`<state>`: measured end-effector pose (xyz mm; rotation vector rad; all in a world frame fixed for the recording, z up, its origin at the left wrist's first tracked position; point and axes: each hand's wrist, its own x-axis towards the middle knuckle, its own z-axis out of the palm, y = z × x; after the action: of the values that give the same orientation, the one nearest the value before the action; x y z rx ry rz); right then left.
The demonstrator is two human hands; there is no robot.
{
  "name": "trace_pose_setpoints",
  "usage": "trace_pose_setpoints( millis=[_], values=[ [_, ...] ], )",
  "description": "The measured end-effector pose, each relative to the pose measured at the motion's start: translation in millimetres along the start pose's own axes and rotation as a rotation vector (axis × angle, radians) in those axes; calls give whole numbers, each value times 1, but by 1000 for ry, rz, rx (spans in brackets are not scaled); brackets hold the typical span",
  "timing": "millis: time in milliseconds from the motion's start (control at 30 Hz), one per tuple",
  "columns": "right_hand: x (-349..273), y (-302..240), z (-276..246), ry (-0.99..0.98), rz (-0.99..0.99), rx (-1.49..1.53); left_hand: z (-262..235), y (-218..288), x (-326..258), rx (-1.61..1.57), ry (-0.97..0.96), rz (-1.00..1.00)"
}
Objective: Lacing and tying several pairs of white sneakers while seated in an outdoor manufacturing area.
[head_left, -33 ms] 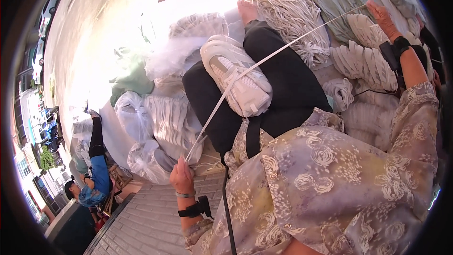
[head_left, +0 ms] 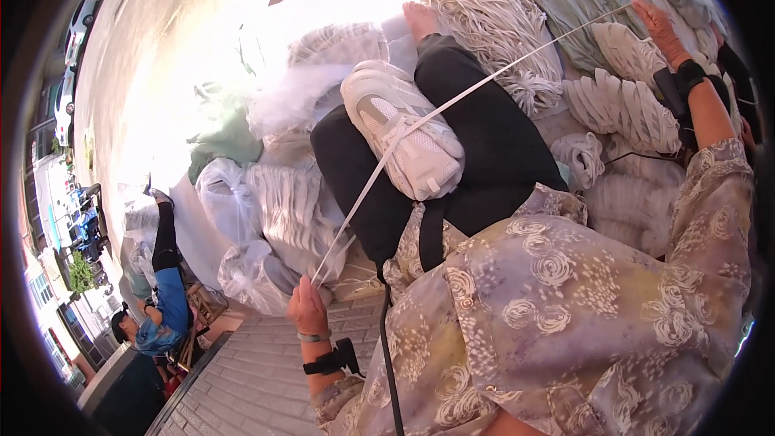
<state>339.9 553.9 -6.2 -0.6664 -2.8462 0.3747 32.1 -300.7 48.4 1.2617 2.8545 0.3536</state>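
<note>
A white sneaker point(head_left: 424, 163) with grey panels lies across my lap, between my black-trousered thighs. A long white shoelace point(head_left: 484, 83) stretches taut in a line over it, crossing at the lacing. My left hand point(head_left: 308, 307) is closed, pinching one end of the lace low and left of the shoe. Far out at the upper right, my right hand point(head_left: 659, 34) grips the other end, arm extended. Both hands are apart from the shoe itself.
A heap of loose white laces point(head_left: 492, 24) lies beyond my right leg. Rows of white sneakers point(head_left: 622, 111) sit to the right. Clear bags point(head_left: 250, 270) and stacked white shoes point(head_left: 291, 202) stand left. A person in blue point(head_left: 169, 307) sits farther left.
My hands have drawn very slightly farther apart, the left one a little down and left, the right one a little outward. The sneaker stays on my lap.
</note>
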Motion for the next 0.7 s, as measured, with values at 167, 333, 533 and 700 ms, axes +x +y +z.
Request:
trace_pose_setpoints(
  millis=[167,333,533,700],
  values=[
    [134,-179,220,1,78,41,-42,-23,-41,224,-199,-52],
    [225,-220,423,266,209,-27,-48,-53,-17,237,-106,-9],
    [237,-295,523,219,110,7,-120,-79,-90,459,-311,-417],
    [246,-300,520,260,89,36,-159,-104,-115,571,-325,-660]
  ],
)
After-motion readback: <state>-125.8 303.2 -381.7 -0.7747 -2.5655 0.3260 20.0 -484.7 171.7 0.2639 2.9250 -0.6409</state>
